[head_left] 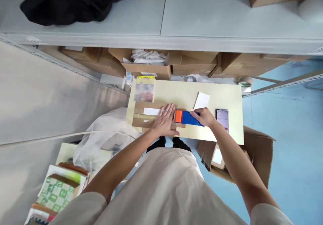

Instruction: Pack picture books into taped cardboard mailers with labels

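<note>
My left hand [165, 119] lies flat on a brown cardboard package [141, 121], its fingers stretched out. A white label [151, 111] and a strip of glossy tape show on the package to the left of that hand. My right hand [205, 116] is closed around the blue end of what looks like a blue-and-orange tape dispenser [189, 118]. The dispenser's orange end rests at the package's right part, close beside my left fingers. How it meets the cardboard is partly hidden.
On the pale table [229, 97] are a white card [202, 100], a phone [222, 120] showing a timer, and a wrapped picture-covered pack [144, 89]. An open carton [259, 151] stands below right. Plastic wrap [101, 137] lies left. A shelf [227, 20] overhangs the back.
</note>
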The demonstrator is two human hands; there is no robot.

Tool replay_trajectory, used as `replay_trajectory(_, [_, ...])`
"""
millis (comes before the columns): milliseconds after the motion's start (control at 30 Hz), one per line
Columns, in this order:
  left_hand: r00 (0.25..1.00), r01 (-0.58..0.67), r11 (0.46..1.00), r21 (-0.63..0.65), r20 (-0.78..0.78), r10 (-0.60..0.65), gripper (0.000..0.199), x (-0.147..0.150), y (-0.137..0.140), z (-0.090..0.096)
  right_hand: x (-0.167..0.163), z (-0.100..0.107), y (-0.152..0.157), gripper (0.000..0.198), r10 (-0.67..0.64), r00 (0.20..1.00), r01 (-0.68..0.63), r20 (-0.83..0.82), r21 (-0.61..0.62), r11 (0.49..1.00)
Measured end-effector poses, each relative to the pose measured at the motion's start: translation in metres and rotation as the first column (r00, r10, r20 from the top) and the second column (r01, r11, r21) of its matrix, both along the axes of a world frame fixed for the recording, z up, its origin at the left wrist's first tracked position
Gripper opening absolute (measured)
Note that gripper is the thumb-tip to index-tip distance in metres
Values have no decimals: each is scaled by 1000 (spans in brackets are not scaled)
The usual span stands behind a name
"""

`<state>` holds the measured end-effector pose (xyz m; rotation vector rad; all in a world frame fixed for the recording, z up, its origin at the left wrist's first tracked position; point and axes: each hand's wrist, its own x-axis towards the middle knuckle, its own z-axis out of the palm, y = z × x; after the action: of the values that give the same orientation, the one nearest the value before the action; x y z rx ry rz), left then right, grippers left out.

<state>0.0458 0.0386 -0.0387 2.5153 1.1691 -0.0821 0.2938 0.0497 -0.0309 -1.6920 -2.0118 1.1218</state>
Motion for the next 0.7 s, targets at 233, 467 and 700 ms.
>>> replay_trajectory(233, [998,-33,998,-44,-57,30,126,1,2,-4,37,-17,-8,55,7,997,-16,-82,-119,993])
replay_trajectory(467, [996,-43,996,-81,-77,37,115,7,1,2,63,-2,-10,55,109,959,-80,262,-121,989])
replay_trajectory(700, [995,-29,999,-17,-91,28,93,10,-4,6,-40,27,7,49,24,820,7,572,-52,999])
